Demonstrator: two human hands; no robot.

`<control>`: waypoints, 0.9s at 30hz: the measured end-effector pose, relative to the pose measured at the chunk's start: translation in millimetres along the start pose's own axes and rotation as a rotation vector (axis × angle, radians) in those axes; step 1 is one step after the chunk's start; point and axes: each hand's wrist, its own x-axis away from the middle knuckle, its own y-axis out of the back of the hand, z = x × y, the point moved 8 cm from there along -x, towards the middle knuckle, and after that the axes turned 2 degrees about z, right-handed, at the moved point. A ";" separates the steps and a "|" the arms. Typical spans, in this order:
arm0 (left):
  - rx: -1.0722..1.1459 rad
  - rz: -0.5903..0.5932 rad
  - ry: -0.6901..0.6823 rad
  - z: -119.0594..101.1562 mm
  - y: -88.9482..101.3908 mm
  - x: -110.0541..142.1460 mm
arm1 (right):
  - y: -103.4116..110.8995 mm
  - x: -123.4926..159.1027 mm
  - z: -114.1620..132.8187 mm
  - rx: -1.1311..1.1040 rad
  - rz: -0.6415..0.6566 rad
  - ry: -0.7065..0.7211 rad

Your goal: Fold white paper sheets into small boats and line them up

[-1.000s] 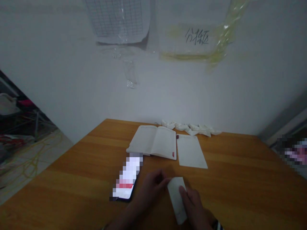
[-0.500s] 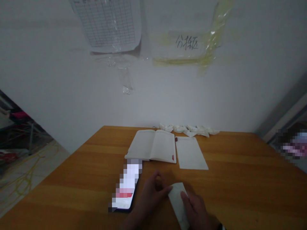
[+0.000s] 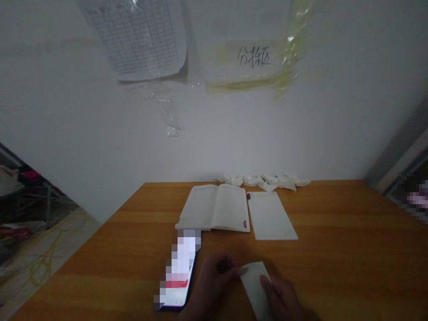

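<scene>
A folded white slip of paper (image 3: 256, 285) lies on the wooden table (image 3: 351, 249) near its front edge. My left hand (image 3: 214, 285) rests at the slip's left edge, fingers curled, pinching its top corner. My right hand (image 3: 284, 298) lies on the slip's right side, fingers pressed flat on it. A lit phone (image 3: 179, 272) lies just left of my left hand. Behind the hands an open notebook (image 3: 216, 207) lies flat, with a loose white sheet (image 3: 271, 216) to its right.
Several crumpled white tissues (image 3: 267, 180) line the table's back edge against the wall. A gridded sheet (image 3: 133, 38) and a taped label with handwriting (image 3: 252, 55) hang on the wall. Cluttered floor with yellow cable (image 3: 36, 258) lies left of the table.
The view has tilted up and shifted, so hands and paper sit lower in the picture. Both hands stay on the folded slip in much the same grip.
</scene>
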 end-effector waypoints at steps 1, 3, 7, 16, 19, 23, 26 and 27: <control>-0.005 0.002 -0.004 1.3 -0.4 -1.0 | -0.9 0.8 0.8 -0.005 0.012 -0.010; -0.008 0.036 0.008 5.9 -3.9 -2.3 | -2.7 2.4 1.1 0.006 0.034 -0.021; -0.109 0.075 -0.040 5.6 -7.6 0.0 | -3.7 3.7 0.4 0.087 0.058 0.034; 0.133 0.034 -0.021 -1.5 -3.3 6.5 | -11.1 -0.9 -6.6 0.064 0.141 0.097; 0.180 0.053 -0.063 -6.3 -6.1 10.2 | -10.1 0.4 -2.6 0.015 0.110 0.099; 0.218 0.042 -0.116 -8.3 -5.2 12.2 | -11.5 2.7 -0.7 -0.013 0.114 0.073; 0.223 0.005 -0.143 -7.7 3.7 8.9 | -5.3 1.1 -1.9 -0.040 0.071 0.033; 0.217 -0.025 -0.159 -8.1 8.8 7.5 | -2.6 -0.1 -2.3 -0.056 0.056 0.018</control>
